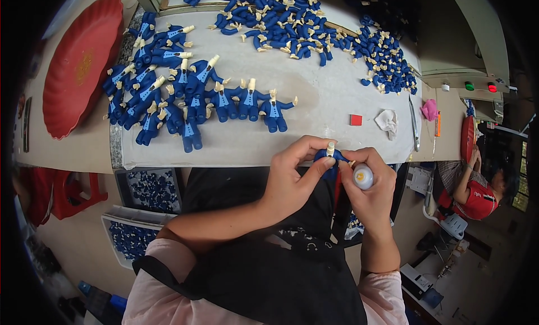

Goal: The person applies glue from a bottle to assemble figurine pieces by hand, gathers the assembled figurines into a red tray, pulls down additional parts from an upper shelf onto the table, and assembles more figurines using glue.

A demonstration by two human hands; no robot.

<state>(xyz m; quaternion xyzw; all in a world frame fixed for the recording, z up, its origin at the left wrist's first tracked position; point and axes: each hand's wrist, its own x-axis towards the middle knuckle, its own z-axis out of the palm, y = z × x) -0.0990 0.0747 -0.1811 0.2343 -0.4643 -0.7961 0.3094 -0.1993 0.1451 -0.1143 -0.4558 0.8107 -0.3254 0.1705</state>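
My left hand (pixel 293 179) pinches a small blue doll body (pixel 330 152) with a cream neck peg, just off the table's front edge. On its other side my right hand (pixel 371 193) touches the doll's arm with thumb and finger. That same hand is wrapped round a small white bottle (pixel 363 177), its end turned up and a yellowish spot in the middle. To the left on the table stand and lie several similar headless doll bodies (pixel 222 103) in blue suits. Loose blue arms with cream hands (pixel 281 22) are heaped at the back.
A red block (pixel 356 120), a crumpled white tissue (pixel 387 122) and a metal tool (pixel 414 124) lie at the right of the white table top (pixel 314 117). A red scalloped tray (pixel 84 67) is at far left. Bins of blue parts (pixel 133 239) sit below. A co-worker (pixel 474 193) sits at right.
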